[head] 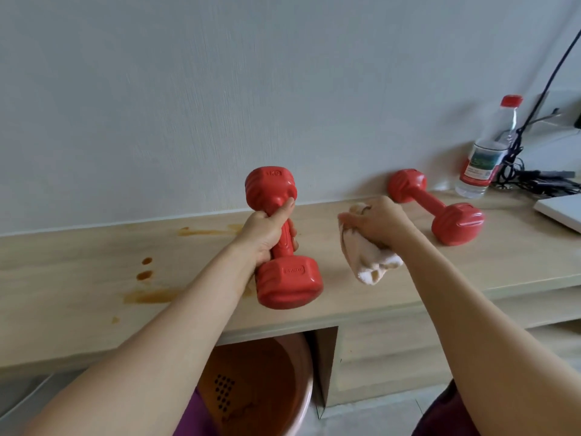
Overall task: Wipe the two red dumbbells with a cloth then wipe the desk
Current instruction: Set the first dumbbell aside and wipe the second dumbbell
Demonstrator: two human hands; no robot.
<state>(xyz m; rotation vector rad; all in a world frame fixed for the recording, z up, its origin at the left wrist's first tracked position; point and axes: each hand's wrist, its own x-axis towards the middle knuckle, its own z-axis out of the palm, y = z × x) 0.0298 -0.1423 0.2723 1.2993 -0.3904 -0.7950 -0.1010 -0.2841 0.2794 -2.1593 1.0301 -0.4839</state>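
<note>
Head view, looking down at a pale wood counter (408,297) set against a grey-white wall (220,89).

Left hand (267,234), centre of frame: fingers curled tight round the handle of a red dumbbell (283,240), thumb pressed up against the neck of the upper head. The dumbbell is held nearly upright, tilted slightly; its lower head is toward the camera. Whether that head touches the counter cannot be told.

Right hand (377,221), just right of centre: fingers closed over a bunched cream cloth (367,262), most of which hangs below the fist. A ring (364,209) shows on one finger. The cloth and the held dumbbell are near each other but apart.

Second red dumbbell (437,206) lies on its side on the counter, right of centre, behind the right hand. Its far head is close to the wall, its near head angled toward the lower right.

Brown liquid stains (147,294) mark the counter at left, in drops and smears, with another streak (204,231) near the wall edge.

Upper right of frame: a clear plastic water bottle (484,155) with a red cap and red-and-green label stands on the counter. Beside it is a tangle of black cables (534,180). A white flat object (559,212) is cut off by the right edge.

Bottom centre, under the counter opening: a brown round stool seat (251,385) with a patch of small holes.
</note>
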